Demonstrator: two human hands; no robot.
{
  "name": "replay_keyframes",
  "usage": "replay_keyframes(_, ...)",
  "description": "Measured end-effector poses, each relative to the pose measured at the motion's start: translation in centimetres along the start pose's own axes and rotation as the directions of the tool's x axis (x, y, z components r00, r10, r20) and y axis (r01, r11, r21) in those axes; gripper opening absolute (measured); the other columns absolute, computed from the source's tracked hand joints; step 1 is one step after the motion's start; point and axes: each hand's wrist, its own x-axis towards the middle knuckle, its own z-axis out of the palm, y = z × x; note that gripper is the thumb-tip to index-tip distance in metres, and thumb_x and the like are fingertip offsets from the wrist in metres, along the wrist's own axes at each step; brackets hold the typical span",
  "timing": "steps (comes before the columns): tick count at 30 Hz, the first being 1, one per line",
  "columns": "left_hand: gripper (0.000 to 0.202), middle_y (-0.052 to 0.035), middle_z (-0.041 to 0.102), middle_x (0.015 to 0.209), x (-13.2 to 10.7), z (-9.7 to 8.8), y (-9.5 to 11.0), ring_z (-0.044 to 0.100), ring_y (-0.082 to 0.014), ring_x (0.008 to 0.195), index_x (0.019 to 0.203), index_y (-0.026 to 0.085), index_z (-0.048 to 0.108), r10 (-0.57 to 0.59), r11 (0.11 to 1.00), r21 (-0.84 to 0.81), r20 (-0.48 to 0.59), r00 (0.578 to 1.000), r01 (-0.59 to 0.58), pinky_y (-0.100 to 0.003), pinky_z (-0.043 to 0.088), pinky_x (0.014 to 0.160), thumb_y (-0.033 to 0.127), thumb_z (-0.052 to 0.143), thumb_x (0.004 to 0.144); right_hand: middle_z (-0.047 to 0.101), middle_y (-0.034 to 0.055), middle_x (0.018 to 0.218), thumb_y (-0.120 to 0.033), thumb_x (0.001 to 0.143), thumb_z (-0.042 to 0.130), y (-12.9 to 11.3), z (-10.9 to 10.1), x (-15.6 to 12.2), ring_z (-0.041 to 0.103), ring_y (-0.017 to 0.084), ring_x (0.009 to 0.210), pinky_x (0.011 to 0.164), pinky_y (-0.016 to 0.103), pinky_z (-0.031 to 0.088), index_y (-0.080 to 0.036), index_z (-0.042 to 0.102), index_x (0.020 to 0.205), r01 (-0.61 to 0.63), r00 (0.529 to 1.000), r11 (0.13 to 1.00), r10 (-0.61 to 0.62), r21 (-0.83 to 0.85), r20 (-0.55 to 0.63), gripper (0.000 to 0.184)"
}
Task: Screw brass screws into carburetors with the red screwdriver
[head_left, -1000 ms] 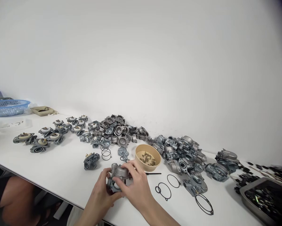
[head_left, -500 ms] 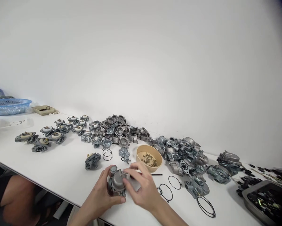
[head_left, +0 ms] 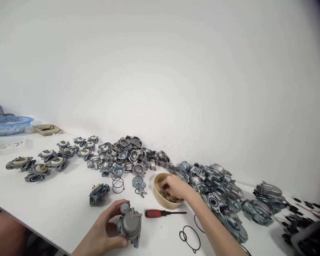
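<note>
A grey metal carburetor (head_left: 131, 225) stands near the table's front edge, its rounded bowl cover facing up. My left hand (head_left: 105, 227) is closed around its left side, thumb in front and fingers behind. Inside the tan round bowl (head_left: 157, 197), my right hand (head_left: 174, 186) reaches down with curled fingers among small screws (head_left: 165, 193). Its fingertips are partly hidden, so what they pinch cannot be made out. Between the carburetor and the bowl lies a screwdriver (head_left: 154, 213) with a red and black handle. Black rubber rings (head_left: 190, 237) lie to the right of it.
Metal covers (head_left: 134, 155) are heaped at the back, carburetor bodies (head_left: 213, 185) at the right. Several carburetors with white floats (head_left: 57, 161) stand at the left, one (head_left: 99, 193) closer. A blue basket (head_left: 10, 124) sits far left. Another person's leg (head_left: 7, 231) shows below the table edge.
My right hand has left the carburetor and gone into the bowl of screws. The left hand still holds the carburetor, now lower in view. The screwdriver's red handle has come into sight.
</note>
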Motion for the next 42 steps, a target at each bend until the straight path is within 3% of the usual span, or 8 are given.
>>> replay_keyframes(6, 0.102, -0.0109, 0.070, 0.144, 0.1, -0.4, -0.9, 0.063, -0.0489, 0.134, 0.147, 0.034, 0.065, -0.082, 0.984, -0.158, 0.003, 0.997, 0.081, -0.056, 0.056, 0.108, 0.060, 0.101, 0.055, 0.079, 0.0042, 0.083, -0.003, 0.082, 0.065, 0.8, 0.7, 0.2, 0.063, 0.016, 0.064, 0.059, 0.027, 0.043, -0.023, 0.084, 0.082, 0.044, 0.999, 0.999, -0.045, 0.029, 0.025, 0.028)
replay_keyframes(10, 0.107, -0.0117, 0.070, 0.145, 0.0, -0.6, -1.2, 0.065, -0.0502, 0.131, 0.149, 0.034, 0.063, -0.102, 0.988, -0.117, -0.006, 0.995, 0.100, -0.058, 0.057, 0.107, 0.071, 0.095, 0.054, 0.077, 0.0025, 0.078, -0.016, 0.076, 0.082, 1.4, 0.9, 0.5, 0.066, 0.018, 0.067, 0.058, 0.026, 0.043, -0.023, 0.083, 0.079, 0.029, 0.996, 0.996, -0.035, 0.088, 0.078, 0.008)
replay_keyframes(13, 0.110, -0.0111, 0.068, 0.148, -0.1, -0.7, -1.5, 0.069, -0.0488, 0.126, 0.150, 0.035, 0.062, -0.102, 0.992, -0.078, -0.014, 0.995, 0.101, -0.059, 0.056, 0.109, 0.073, 0.095, 0.053, 0.079, 0.0033, 0.082, -0.016, 0.076, 0.082, 1.8, 1.5, 0.8, 0.069, 0.018, 0.070, 0.057, 0.025, 0.046, -0.022, 0.083, 0.080, 0.001, 0.995, 0.992, -0.014, 0.130, 0.098, 0.007)
replay_keyframes(18, 0.105, -0.0127, 0.073, 0.140, -0.2, -0.3, -1.5, 0.075, -0.0436, 0.112, 0.150, 0.035, 0.061, -0.127, 0.990, -0.070, -0.017, 0.992, 0.125, -0.058, 0.059, 0.104, 0.063, 0.099, 0.056, 0.082, 0.0047, 0.089, -0.007, 0.080, 0.072, 2.2, 2.1, 1.0, 0.072, 0.017, 0.072, 0.058, 0.024, 0.050, -0.022, 0.086, 0.088, 0.005, 0.990, 0.983, -0.031, 0.184, 0.137, 0.022)
replay_keyframes(24, 0.105, -0.0195, 0.067, 0.145, 0.3, 2.4, -0.4, 0.062, -0.0453, 0.136, 0.151, 0.030, 0.056, -0.113, 0.986, -0.129, -0.078, 0.990, 0.103, -0.046, 0.064, 0.094, 0.058, 0.099, 0.060, 0.083, 0.0057, 0.093, -0.004, 0.079, 0.069, 2.2, 1.2, 0.8, 0.075, 0.019, 0.080, 0.068, 0.025, 0.054, -0.021, 0.086, 0.089, 0.008, 0.992, 0.979, -0.033, 0.203, 0.120, 0.026)
replay_keyframes(30, 0.099, -0.0180, 0.065, 0.148, 1.7, 5.2, 0.7, 0.063, -0.0402, 0.137, 0.154, 0.031, 0.049, -0.115, 0.980, -0.165, -0.032, 0.993, 0.108, -0.039, 0.062, 0.095, 0.054, 0.094, 0.070, 0.083, 0.0045, 0.088, -0.017, 0.078, 0.080, 2.6, 0.5, 0.4, 0.074, 0.020, 0.077, 0.064, 0.027, 0.053, -0.023, 0.086, 0.084, -0.052, 0.989, 0.981, 0.025, 0.185, 0.147, 0.010)
replay_keyframes(34, 0.096, -0.0173, 0.065, 0.147, 1.9, 5.2, 0.4, 0.065, -0.0393, 0.132, 0.155, 0.032, 0.048, -0.093, 0.975, -0.200, 0.012, 0.996, 0.094, -0.042, 0.059, 0.098, 0.055, 0.092, 0.073, 0.080, 0.0041, 0.080, -0.022, 0.070, 0.089, 2.0, 1.0, 0.6, 0.070, 0.019, 0.069, 0.058, 0.026, 0.048, -0.021, 0.084, 0.077, -0.076, 0.988, 0.986, 0.055, 0.146, 0.144, 0.008)
replay_keyframes(42, 0.096, -0.0148, 0.061, 0.153, 1.7, 4.4, 0.1, 0.059, -0.0392, 0.140, 0.159, 0.036, 0.045, -0.097, 0.969, -0.219, 0.094, 0.991, 0.115, -0.045, 0.056, 0.104, 0.049, 0.093, 0.077, 0.081, 0.0048, 0.081, -0.011, 0.072, 0.081, 2.1, 1.6, 1.0, 0.071, 0.020, 0.075, 0.066, 0.027, 0.051, -0.021, 0.084, 0.074, -0.051, 0.990, 0.986, 0.029, 0.160, 0.138, 0.011)
